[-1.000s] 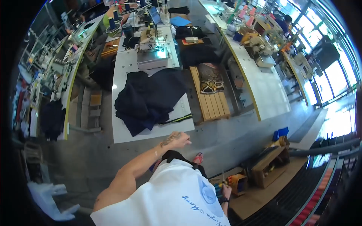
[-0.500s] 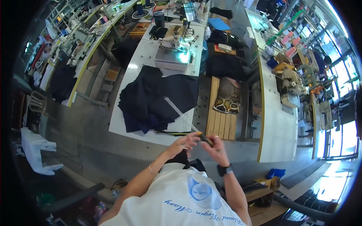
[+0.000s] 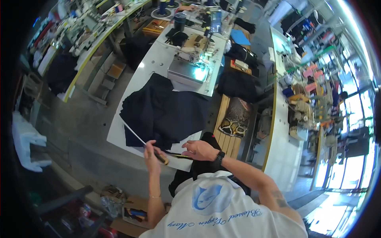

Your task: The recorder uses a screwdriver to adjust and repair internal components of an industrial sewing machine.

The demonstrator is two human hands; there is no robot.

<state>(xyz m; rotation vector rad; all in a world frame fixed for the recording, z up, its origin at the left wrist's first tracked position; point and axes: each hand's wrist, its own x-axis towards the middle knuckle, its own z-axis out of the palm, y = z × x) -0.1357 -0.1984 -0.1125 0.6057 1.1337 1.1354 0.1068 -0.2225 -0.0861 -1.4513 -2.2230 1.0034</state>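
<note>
My left hand (image 3: 152,154) is closed around the handle of a long screwdriver (image 3: 135,133), which has a thin metal shaft and a dark handle with a yellowish end. The shaft points forward and left, over the edge of the dark navy cloth pieces (image 3: 158,111) piled on the white sewing table (image 3: 119,137). To the right, my right hand (image 3: 200,150) is apart from the tool, its fingers loosely bent and spread with nothing seen in them. Close to its fingertips, a narrow black and yellow strip (image 3: 178,155) lies along the table's near edge.
A sewing machine (image 3: 188,71) with its lamp lit stands beyond the cloth. Right of the table is a slatted wooden bench (image 3: 228,137) bearing a patterned cloth (image 3: 235,119) and dark fabric. Another long white table (image 3: 279,154) runs farther right. White cloth (image 3: 27,139) hangs at the far left.
The screwdriver has moved left, and its handle has passed from my right hand to my left. My right hand has let go and now reaches across to the right of it.
</note>
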